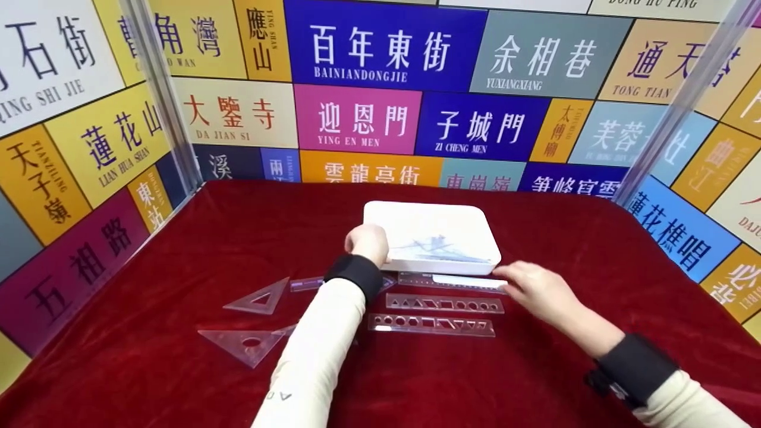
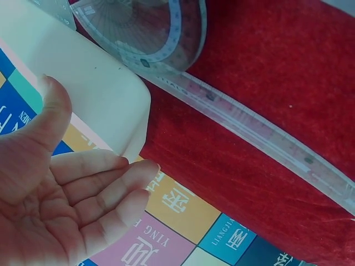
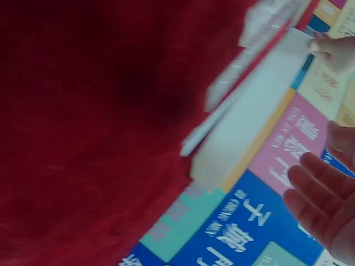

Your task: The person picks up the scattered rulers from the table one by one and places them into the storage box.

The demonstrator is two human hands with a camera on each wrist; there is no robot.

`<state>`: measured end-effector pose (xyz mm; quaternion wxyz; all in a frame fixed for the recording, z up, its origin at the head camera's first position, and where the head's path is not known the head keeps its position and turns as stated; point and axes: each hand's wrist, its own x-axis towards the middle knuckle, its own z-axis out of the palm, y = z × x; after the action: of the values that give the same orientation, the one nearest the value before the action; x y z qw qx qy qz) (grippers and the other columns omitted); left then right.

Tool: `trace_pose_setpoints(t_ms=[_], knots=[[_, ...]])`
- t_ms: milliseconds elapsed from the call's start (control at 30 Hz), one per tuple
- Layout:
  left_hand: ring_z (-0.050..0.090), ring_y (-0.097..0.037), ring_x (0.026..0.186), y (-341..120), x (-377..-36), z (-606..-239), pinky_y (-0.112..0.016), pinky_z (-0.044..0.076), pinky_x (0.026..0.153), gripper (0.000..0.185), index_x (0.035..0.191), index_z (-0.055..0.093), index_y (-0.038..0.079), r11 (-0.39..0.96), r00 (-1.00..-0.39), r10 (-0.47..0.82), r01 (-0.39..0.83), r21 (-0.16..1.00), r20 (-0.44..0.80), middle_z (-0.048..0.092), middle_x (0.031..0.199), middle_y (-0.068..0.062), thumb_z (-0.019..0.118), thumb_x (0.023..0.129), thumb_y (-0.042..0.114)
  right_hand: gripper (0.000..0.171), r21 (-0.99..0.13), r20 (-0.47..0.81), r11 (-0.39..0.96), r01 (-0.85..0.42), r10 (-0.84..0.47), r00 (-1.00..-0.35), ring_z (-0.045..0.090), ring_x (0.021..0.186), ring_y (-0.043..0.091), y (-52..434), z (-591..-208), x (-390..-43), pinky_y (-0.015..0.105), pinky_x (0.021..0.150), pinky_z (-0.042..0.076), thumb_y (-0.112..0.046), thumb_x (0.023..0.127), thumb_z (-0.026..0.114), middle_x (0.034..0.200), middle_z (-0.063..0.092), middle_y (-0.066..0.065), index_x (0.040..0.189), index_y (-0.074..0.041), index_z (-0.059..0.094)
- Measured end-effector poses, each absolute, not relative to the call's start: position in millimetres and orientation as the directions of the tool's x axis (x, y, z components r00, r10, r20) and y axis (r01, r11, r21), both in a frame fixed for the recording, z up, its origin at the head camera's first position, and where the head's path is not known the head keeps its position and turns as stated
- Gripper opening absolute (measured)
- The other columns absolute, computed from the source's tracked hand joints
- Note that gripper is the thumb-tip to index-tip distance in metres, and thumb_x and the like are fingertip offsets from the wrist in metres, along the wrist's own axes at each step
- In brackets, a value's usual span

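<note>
Red velvet covers the tabletop (image 1: 178,249), and at the centre of the head view sits a white tray (image 1: 452,223) with clear drawing tools already lying in it. We have our left hand (image 1: 368,242) at the tray's near left corner; the left wrist view shows the fingers (image 2: 105,183) straight and apart just off the corner, the thumb (image 2: 52,113) against the tray's side, nothing clasped. Our right hand (image 1: 535,288), at the right of the frame, has its fingertips on the end of a long clear ruler (image 1: 452,280) lying along the tray's front edge. Whether those fingers pinch it or only touch it, we cannot tell.

We judge the work to be gathering the clear tools into the tray, and the step in hand to be picking up this ruler. The next move calls for a firm pinch on a thin, flat strip, then a lift over the rim.

Below, at mid-frame, lie two stencil rulers (image 1: 445,304) (image 1: 431,324); two set squares (image 1: 258,297) (image 1: 244,343) lie at lower left.
</note>
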<state>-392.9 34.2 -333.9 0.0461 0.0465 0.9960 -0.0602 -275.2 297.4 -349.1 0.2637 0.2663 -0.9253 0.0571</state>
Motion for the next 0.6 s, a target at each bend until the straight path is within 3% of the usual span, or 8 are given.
trace_pose_setpoints(t_ms=[200,467,600], knots=[[0.056,-0.02,0.07,35.5,-395.2,-335.7,-0.038,0.044,0.05,0.052,0.098,0.058,0.011,0.99,-0.992,0.078,0.089,-0.111,-0.098,0.058,0.094,0.002,0.064,0.062,0.049,0.026,0.099,0.365,0.86,-0.501,-0.5,-0.786,0.056,0.073,0.02,312.8,-369.1,-283.0,0.035,0.061,0.045,-0.014,0.067,0.067,0.084,0.057,0.006,0.093,-0.008,0.061],[0.056,-0.021,0.07,35.7,-396.6,-335.9,-0.038,0.044,0.051,0.05,0.097,0.058,0.011,0.991,-0.991,0.079,0.09,-0.103,-0.106,0.058,0.094,0.002,0.065,0.062,0.047,0.032,0.119,0.248,0.855,-0.505,-0.518,-0.819,0.055,0.071,0.024,317.5,-380.1,-295.9,0.038,0.058,0.044,-0.009,0.066,0.066,0.085,0.056,0.009,0.097,-0.007,0.058],[0.056,-0.021,0.069,35.5,-396.4,-335.5,-0.038,0.043,0.05,0.051,0.097,0.058,0.011,0.99,-0.991,0.083,0.094,-0.107,-0.105,0.058,0.094,0.002,0.065,0.062,0.047,0.026,0.136,0.198,0.849,-0.51,-0.527,-0.826,0.054,0.066,0.021,316.2,-382.8,-299.6,0.035,0.053,0.043,-0.007,0.067,0.064,0.078,0.055,0.006,0.092,-0.009,0.059]])
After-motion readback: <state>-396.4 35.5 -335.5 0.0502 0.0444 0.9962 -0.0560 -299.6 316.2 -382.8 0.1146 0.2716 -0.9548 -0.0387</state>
